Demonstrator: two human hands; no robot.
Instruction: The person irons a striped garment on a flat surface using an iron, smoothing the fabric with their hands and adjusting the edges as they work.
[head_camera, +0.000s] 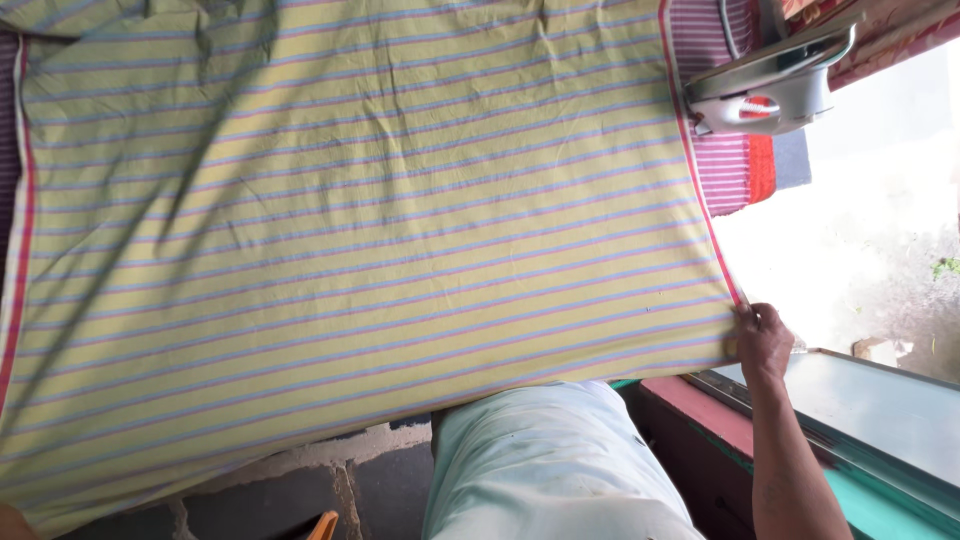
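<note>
Big yellow-green cotton cloth w/ thin blue & pink stripes (360, 220) lies spread flat, filling most of the view from the left edge to approx. the right third. It has red borders down its left & right sides, some creases & soft shadows across it. Near edge hangs over the front of the work surface, above a grey concrete floor (300, 490).

Right hand (763, 340) is at the cloth's near-right corner: fingers curled shut, pinching the red-bordered edge right at the corner. Forearm runs down to the bottom-right of the view.

Left hand (12, 522): only a sliver shows at the bottom-left corner, just under the cloth's near-left edge. Can't tell if it's open or closed, or whether it has hold of the cloth.

Person's pale mint-green garment (550, 465) shows at bottom centre, below the cloth's hanging edge.

Top right: 1 white & metal electric iron w/ a red patch (770, 85) sits tilted, beside the cloth's right border, not touching the hand. Under it a purple-and-white striped fabric w/ a red end (730, 165). Lower right, near the forearm: a grey flat panel w/ pink & teal frame (850, 410). A small orange bit (325, 525) shows by the floor, too little to ID.
</note>
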